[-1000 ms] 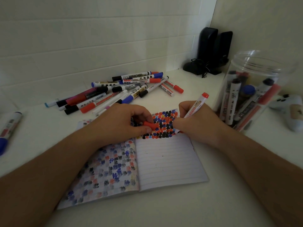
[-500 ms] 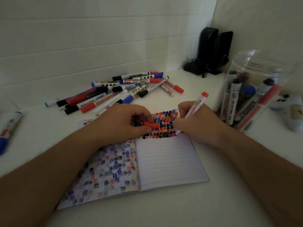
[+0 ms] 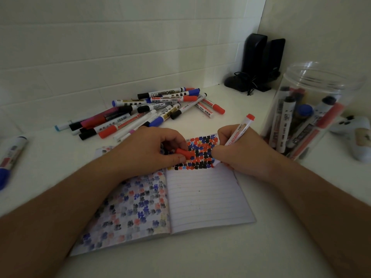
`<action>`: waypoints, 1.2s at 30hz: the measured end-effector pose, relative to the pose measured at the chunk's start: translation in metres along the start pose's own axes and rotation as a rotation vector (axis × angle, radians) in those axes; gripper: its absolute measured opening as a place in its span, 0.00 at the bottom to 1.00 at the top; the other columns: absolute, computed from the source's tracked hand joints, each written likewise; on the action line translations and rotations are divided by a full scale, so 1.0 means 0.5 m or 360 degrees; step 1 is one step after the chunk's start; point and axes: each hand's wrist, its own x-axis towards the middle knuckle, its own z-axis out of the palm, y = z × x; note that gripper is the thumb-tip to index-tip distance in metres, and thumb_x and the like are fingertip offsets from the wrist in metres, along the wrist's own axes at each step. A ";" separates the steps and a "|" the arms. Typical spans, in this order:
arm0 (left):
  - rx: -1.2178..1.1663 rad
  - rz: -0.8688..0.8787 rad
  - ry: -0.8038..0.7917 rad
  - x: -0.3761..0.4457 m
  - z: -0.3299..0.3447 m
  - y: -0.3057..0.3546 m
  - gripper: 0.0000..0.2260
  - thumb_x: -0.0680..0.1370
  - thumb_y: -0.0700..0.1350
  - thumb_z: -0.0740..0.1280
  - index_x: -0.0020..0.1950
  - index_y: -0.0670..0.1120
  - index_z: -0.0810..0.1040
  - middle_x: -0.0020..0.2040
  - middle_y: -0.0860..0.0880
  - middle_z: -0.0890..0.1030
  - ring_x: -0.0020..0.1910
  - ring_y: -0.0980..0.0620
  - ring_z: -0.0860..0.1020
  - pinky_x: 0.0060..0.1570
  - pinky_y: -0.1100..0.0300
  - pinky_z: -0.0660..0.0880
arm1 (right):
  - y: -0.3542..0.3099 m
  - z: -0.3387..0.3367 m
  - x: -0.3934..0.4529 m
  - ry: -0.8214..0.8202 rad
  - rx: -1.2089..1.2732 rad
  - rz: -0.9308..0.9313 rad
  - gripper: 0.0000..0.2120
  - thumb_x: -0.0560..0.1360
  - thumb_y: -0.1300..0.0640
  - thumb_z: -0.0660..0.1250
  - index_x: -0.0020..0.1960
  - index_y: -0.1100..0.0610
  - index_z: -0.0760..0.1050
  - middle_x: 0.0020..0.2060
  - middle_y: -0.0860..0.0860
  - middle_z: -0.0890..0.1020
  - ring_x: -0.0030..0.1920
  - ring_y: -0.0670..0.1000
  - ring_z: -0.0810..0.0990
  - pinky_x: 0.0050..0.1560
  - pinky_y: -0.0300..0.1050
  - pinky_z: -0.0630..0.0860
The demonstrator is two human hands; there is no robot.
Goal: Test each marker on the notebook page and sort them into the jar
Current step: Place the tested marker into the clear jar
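An open lined notebook (image 3: 202,199) lies on the white desk, its right page topped with rows of red, black and blue marks. My right hand (image 3: 239,151) grips a red whiteboard marker (image 3: 240,131), tip down on the marks at the page's right edge. My left hand (image 3: 148,151) rests on the notebook and pinches the marker's red cap (image 3: 183,153). A clear plastic jar (image 3: 309,111) at the right holds several markers. A pile of loose markers (image 3: 150,111) lies behind the notebook.
Two black speakers (image 3: 259,63) with a cable stand in the back corner. A white game controller (image 3: 355,135) lies right of the jar. One more marker (image 3: 10,157) rests at the far left. White tiled walls close the back and right.
The marker in my right hand has shifted only slightly on the page. My left hand and the cap have stayed put.
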 end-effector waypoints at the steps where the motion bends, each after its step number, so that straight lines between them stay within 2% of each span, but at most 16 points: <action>1: 0.0004 0.0000 -0.0001 0.000 0.000 0.000 0.11 0.73 0.57 0.75 0.53 0.65 0.80 0.48 0.64 0.83 0.50 0.67 0.80 0.54 0.62 0.80 | 0.001 0.000 0.000 0.0030 0.0009 0.0002 0.16 0.73 0.59 0.72 0.32 0.56 0.67 0.28 0.54 0.72 0.27 0.47 0.72 0.31 0.36 0.73; 6: 0.0003 -0.0023 -0.0018 -0.001 -0.001 0.002 0.11 0.73 0.57 0.75 0.54 0.64 0.80 0.49 0.63 0.83 0.50 0.67 0.80 0.54 0.63 0.80 | 0.005 0.001 0.003 0.0108 -0.0013 0.0011 0.15 0.73 0.59 0.71 0.34 0.56 0.66 0.31 0.58 0.71 0.30 0.51 0.71 0.33 0.40 0.73; 9: -0.0001 -0.0021 -0.0006 -0.001 -0.002 0.006 0.11 0.73 0.56 0.75 0.53 0.65 0.80 0.48 0.64 0.83 0.50 0.68 0.79 0.53 0.65 0.79 | 0.005 0.003 0.003 0.0102 -0.0043 -0.0009 0.16 0.72 0.58 0.71 0.34 0.56 0.65 0.30 0.57 0.69 0.31 0.50 0.69 0.34 0.42 0.70; 17: 0.0046 -0.0019 -0.0004 -0.005 -0.004 0.009 0.11 0.74 0.56 0.75 0.53 0.65 0.79 0.48 0.63 0.82 0.50 0.68 0.79 0.52 0.66 0.79 | -0.001 -0.001 0.001 0.0000 -0.0089 0.0009 0.16 0.73 0.58 0.71 0.32 0.56 0.66 0.29 0.54 0.69 0.29 0.46 0.69 0.32 0.36 0.70; 20: 0.0063 -0.0004 0.0064 -0.007 -0.006 0.015 0.09 0.75 0.57 0.72 0.55 0.64 0.80 0.47 0.62 0.83 0.48 0.67 0.79 0.49 0.68 0.78 | -0.009 -0.005 0.000 0.0061 0.0109 -0.0048 0.14 0.74 0.61 0.72 0.36 0.58 0.69 0.29 0.53 0.72 0.27 0.43 0.69 0.29 0.33 0.68; 23: -0.0053 -0.0058 0.0187 -0.010 -0.011 0.027 0.09 0.77 0.61 0.66 0.56 0.64 0.79 0.47 0.64 0.84 0.49 0.71 0.79 0.44 0.74 0.72 | -0.020 -0.012 -0.004 0.0065 0.0732 -0.0062 0.11 0.76 0.65 0.72 0.40 0.59 0.72 0.27 0.52 0.72 0.23 0.45 0.66 0.23 0.35 0.65; 25: -0.0135 -0.0082 0.0233 -0.009 -0.012 0.035 0.11 0.77 0.62 0.61 0.56 0.64 0.77 0.47 0.66 0.84 0.48 0.71 0.79 0.45 0.72 0.71 | -0.027 -0.012 -0.005 -0.0005 0.1123 -0.0079 0.09 0.77 0.66 0.70 0.42 0.60 0.72 0.26 0.51 0.72 0.23 0.47 0.65 0.23 0.36 0.64; 27: -0.0122 -0.0076 0.0234 -0.007 -0.012 0.038 0.09 0.80 0.60 0.60 0.57 0.64 0.76 0.47 0.68 0.84 0.49 0.71 0.79 0.47 0.70 0.72 | -0.030 -0.008 -0.005 -0.0020 0.1268 -0.0090 0.07 0.75 0.64 0.71 0.43 0.60 0.72 0.27 0.53 0.71 0.24 0.48 0.65 0.24 0.36 0.64; 30: -0.0086 -0.0067 0.0225 -0.007 -0.009 0.035 0.07 0.83 0.56 0.60 0.57 0.62 0.77 0.48 0.70 0.83 0.50 0.69 0.79 0.50 0.66 0.74 | -0.033 -0.007 -0.006 -0.0007 0.1315 -0.0080 0.09 0.72 0.60 0.72 0.43 0.59 0.72 0.28 0.53 0.70 0.26 0.48 0.66 0.25 0.38 0.64; 33: -0.0087 -0.0051 0.0236 -0.010 -0.009 0.042 0.10 0.82 0.59 0.58 0.56 0.61 0.77 0.48 0.70 0.82 0.49 0.66 0.80 0.52 0.60 0.77 | -0.038 -0.005 -0.009 -0.0017 0.1300 -0.0118 0.08 0.70 0.59 0.73 0.42 0.58 0.73 0.28 0.53 0.71 0.26 0.48 0.67 0.24 0.38 0.65; 36: -0.0102 -0.0016 0.0228 -0.012 -0.005 0.051 0.11 0.81 0.60 0.57 0.55 0.60 0.77 0.47 0.69 0.83 0.47 0.59 0.82 0.50 0.51 0.80 | -0.038 0.001 -0.010 -0.0037 0.1242 -0.0174 0.08 0.69 0.57 0.73 0.42 0.57 0.75 0.27 0.53 0.74 0.27 0.49 0.70 0.24 0.38 0.68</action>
